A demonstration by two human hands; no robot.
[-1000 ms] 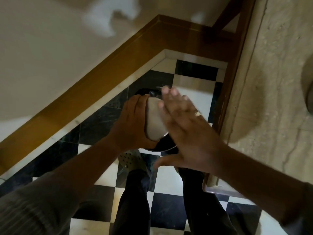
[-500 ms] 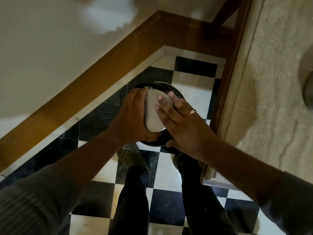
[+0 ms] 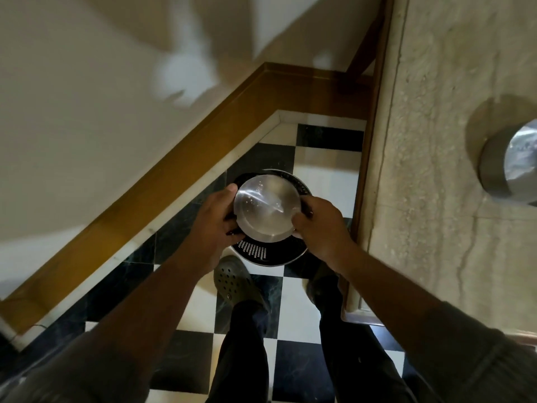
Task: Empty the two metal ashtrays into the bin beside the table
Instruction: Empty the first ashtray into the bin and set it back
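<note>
A round metal ashtray (image 3: 267, 212) is gripped by its rim from both sides: the fingers of the left hand (image 3: 216, 216) are curled onto the edge at nine o'clock, with the thumb laid along the upper rim, and the fingers of the right hand (image 3: 318, 225) are closed on the edge at three to four o'clock. The ashtray is held with its hollow facing the camera, and only a few pale specks are seen on its shiny inside. Directly beneath it a round bin (image 3: 270, 253) with a perforated dark wall and a metal rim is stood on the black-and-white chequered floor (image 3: 302, 370). At six o'clock from the bin, a perforated clog (image 3: 232, 282) and dark trouser legs are seen. At three o'clock a stone table top (image 3: 430, 199) is found, and on it, near the frame's right edge, a second metal ashtray (image 3: 511, 162) is set. From nine to twelve o'clock a wooden skirting board (image 3: 180, 170) is run along the pale wall.
</note>
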